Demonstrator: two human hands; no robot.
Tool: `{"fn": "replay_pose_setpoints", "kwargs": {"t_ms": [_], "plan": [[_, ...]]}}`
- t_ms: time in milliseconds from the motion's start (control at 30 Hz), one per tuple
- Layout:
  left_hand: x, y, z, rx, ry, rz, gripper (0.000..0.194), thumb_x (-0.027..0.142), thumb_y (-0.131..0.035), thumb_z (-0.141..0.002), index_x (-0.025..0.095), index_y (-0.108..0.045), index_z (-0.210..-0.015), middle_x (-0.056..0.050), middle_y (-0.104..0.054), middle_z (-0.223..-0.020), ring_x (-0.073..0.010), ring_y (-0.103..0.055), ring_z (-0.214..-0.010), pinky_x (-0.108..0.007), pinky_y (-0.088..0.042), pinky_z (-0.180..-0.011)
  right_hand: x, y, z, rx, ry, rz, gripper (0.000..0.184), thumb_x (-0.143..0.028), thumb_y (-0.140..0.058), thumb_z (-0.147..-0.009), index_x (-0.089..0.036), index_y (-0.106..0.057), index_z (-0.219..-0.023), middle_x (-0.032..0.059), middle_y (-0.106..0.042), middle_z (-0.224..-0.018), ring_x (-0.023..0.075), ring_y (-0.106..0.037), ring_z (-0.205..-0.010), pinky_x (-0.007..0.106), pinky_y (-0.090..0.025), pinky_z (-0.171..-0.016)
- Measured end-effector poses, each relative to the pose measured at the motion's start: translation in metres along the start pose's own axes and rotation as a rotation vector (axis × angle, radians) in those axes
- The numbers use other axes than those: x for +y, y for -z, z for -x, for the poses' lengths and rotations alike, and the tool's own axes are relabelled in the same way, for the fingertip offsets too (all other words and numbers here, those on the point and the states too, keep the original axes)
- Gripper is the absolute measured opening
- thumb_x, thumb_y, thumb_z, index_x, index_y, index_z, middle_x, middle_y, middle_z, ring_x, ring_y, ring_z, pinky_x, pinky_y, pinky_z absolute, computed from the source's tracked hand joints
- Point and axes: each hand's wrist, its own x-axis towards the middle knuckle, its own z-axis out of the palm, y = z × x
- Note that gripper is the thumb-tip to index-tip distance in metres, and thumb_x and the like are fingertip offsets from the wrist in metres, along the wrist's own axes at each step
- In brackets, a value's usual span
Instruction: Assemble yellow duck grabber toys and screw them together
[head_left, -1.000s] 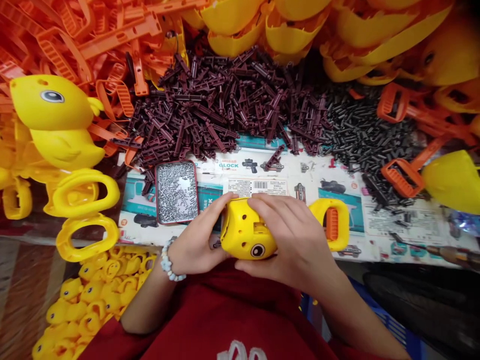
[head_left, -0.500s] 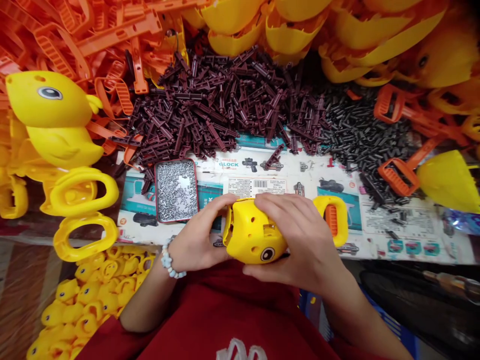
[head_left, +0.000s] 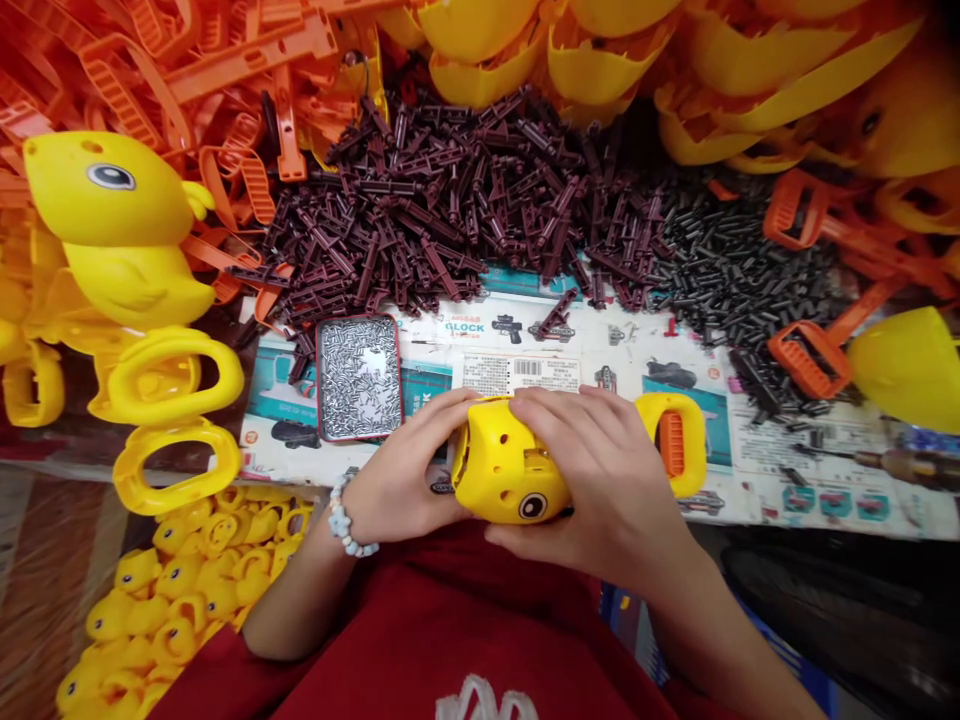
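Printed white-and-teal card (head_left: 690,345) covers the table (head_left: 885,515), crowded along its far side. By its near edge, a hollow, glossy yellow plastic duck-shaped toy (head_left: 487,490) with a round printed eye (head_left: 532,507) is held on both sides: the left hand (head_left: 411,465) brackets its left end, thumb near and fingers far, while the right hand (head_left: 600,470) wraps the right end, fingers over the top. Dark gaps show at the left end, so uneven pressure could make the shell slip or pinch a fingertip. Both forearms (head_left: 300,590) angle inward. A yellow loop handle (head_left: 695,450) shows past the right hand. Just beyond the left hand lies a shallow red-rimmed tray (head_left: 319,385) of tiny silver metal pins (head_left: 367,400); a careless nudge might scatter them. Farther out sit heaped dark maroon plastic pieces (head_left: 420,230) and short black pegs (head_left: 735,250).
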Motion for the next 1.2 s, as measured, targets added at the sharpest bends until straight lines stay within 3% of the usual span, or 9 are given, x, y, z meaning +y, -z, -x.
{"fn": "replay_pose_setpoints", "kwargs": {"t_ms": [200, 500, 700, 867, 1033, 1200], "plan": [[0.000, -0.006, 0.006, 0.050, 0.119, 0.204, 0.087, 0.031, -0.073, -0.071, 0.024, -0.022, -0.142, -0.015, -0.044, -0.137, -0.0314, -0.049, -0.122, -0.050, -0.043, -0.103, -0.001, 0.000, -0.002, -0.009, -0.020, 0.015, 0.087, -0.057, -0.079, -0.052, -0.012, -0.043, -0.117, 0.0075, -0.052, -0.114, 0.0253, -0.050, -0.103, 0.042, -0.030, -0.095], [0.000, -0.003, 0.005, 0.014, 0.106, 0.072, 0.079, 0.029, -0.073, -0.070, 0.021, -0.032, -0.137, -0.015, -0.047, -0.133, -0.0304, -0.048, -0.121, -0.048, -0.040, -0.105, -0.001, 0.000, 0.000, -0.025, -0.035, 0.004, 0.083, -0.053, -0.078, -0.055, -0.012, -0.044, -0.118, 0.0082, -0.050, -0.119, 0.0256, -0.049, -0.106, 0.040, -0.031, -0.096], [0.002, 0.000, -0.002, -0.028, 0.002, 0.053, 0.071, 0.028, -0.073, -0.071, 0.021, -0.036, -0.131, -0.015, -0.046, -0.128, -0.0277, -0.045, -0.122, -0.044, -0.042, -0.103, 0.008, 0.000, 0.004, 0.079, 0.064, -0.160, 0.063, -0.065, -0.049, -0.087, -0.011, -0.042, -0.118, 0.0104, -0.049, -0.119, 0.0251, -0.048, -0.109, 0.041, -0.036, -0.095], [0.003, 0.000, -0.003, -0.005, -0.033, 0.022, 0.062, 0.032, -0.072, -0.072, 0.019, -0.043, -0.125, -0.015, -0.046, -0.126, -0.0257, -0.048, -0.120, -0.041, -0.044, -0.100, 0.004, 0.000, 0.006, 0.027, 0.059, -0.097, 0.056, -0.061, -0.039, -0.093, -0.010, -0.042, -0.119, 0.0113, -0.047, -0.121, 0.0265, -0.047, -0.110, 0.045, -0.033, -0.097], [0.001, -0.002, -0.001, -0.003, -0.026, 0.026, 0.067, 0.034, -0.072, -0.072, 0.018, -0.040, -0.129, -0.016, -0.048, -0.128, -0.0278, -0.045, -0.123, -0.044, -0.042, -0.103, 0.002, -0.001, 0.004, 0.024, 0.038, -0.075, 0.056, -0.056, -0.048, -0.088, -0.010, -0.042, -0.119, 0.0109, -0.047, -0.122, 0.0268, -0.047, -0.110, 0.045, -0.035, -0.095], [-0.003, -0.008, 0.005, 0.038, 0.085, 0.117, 0.090, 0.039, -0.074, -0.069, 0.023, -0.023, -0.141, -0.016, -0.047, -0.133, -0.0300, -0.051, -0.118, -0.046, -0.044, -0.101, 0.002, -0.001, 0.002, 0.008, 0.008, -0.038, 0.077, -0.051, -0.075, -0.063, -0.010, -0.043, -0.119, 0.0102, -0.048, -0.120, 0.0272, -0.048, -0.108, 0.043, -0.035, -0.096]]}}
